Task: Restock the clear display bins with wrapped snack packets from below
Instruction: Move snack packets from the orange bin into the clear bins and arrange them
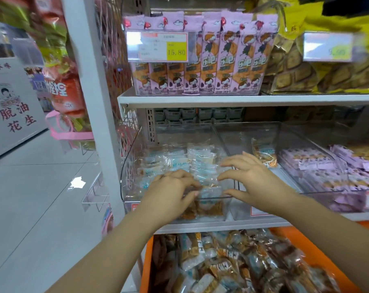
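Head view
- Leftmost clear bin (126,176): stands on the middle shelf, about half full.
- Wrapped snack packets (179,160): clear and pale blue wrappers, heaped loosely inside this bin; brown snack shows through those at the front wall.
- Left hand (170,192): over the front of the bin, fingers curled down onto the heap. The wrappers blur together here, so I cannot tell whether it grasps a packet or only rests on them.
- Right hand (252,180): released, fingers spread and nearly straight, fingertips touching the heap, thumb near the front rim.
- Middle bin (248,134): just beside the first, with a single packet (264,154) leaning at the back.
- Right bin (306,144): holds purple packets (314,163).
- Orange tray (146,261): on the level below, piled with the stock packets (232,267) in mixed brown and blue wrappers.
- Upper shelf (200,99): carries upright pink packs (221,60) behind a price tag (163,46) reading 15.80.
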Tool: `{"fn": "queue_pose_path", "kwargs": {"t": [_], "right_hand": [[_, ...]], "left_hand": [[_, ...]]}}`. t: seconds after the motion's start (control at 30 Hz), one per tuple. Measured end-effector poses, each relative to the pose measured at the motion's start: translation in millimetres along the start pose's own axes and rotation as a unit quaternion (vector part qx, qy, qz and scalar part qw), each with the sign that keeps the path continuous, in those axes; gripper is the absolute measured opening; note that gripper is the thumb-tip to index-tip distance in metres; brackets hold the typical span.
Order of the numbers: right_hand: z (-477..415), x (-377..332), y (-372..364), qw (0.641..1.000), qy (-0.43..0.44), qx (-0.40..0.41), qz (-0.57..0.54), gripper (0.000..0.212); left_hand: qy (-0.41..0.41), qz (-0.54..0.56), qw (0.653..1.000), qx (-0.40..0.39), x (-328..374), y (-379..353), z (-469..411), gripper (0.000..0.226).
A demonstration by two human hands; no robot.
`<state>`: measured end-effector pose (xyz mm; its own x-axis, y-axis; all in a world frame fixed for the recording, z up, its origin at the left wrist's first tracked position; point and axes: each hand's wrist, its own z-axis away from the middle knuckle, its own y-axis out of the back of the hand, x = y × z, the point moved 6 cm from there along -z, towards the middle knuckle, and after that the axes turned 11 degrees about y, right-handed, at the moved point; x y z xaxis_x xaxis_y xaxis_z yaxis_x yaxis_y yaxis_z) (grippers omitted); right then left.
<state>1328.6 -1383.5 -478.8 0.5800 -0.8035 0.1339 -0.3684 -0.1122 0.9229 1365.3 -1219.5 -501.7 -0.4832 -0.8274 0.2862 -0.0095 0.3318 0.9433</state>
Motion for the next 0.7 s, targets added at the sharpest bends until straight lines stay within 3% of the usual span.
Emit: {"fn": "queue_pose_path", "kwargs": {"t": [0.1, 0.27, 0.43, 0.57, 0.7], "right_hand": [[19.2, 13.6, -4.1, 0.986, -0.100, 0.029, -0.129, 0.043], [30.6, 18.5, -19.6, 0.946, -0.129, 0.080, -0.286, 0.050], [31.8, 22.4, -27.8, 0.936, -0.123, 0.110, -0.312, 0.054], [33.6, 25.4, -24.9, 0.926, -0.126, 0.095, -0.343, 0.051], [51.9, 66.6, 0.6, 0.915, -0.205, 0.126, -0.325, 0.041]], "left_hand": [[-0.011, 0.007, 1.000, 0.000, 22.7, -3.5, -15.8, 0.027], [0.027, 0.033, 0.994, -0.101, 38.2, -21.1, -48.6, 0.010], [0.054, -0.047, 0.996, -0.056, 42.1, -34.6, -58.1, 0.013], [0.092, 0.000, 0.995, -0.045, 33.8, -33.6, -57.6, 0.020], [0.083, 0.100, 0.991, 0.011, 33.6, -24.0, -49.4, 0.020]]}}
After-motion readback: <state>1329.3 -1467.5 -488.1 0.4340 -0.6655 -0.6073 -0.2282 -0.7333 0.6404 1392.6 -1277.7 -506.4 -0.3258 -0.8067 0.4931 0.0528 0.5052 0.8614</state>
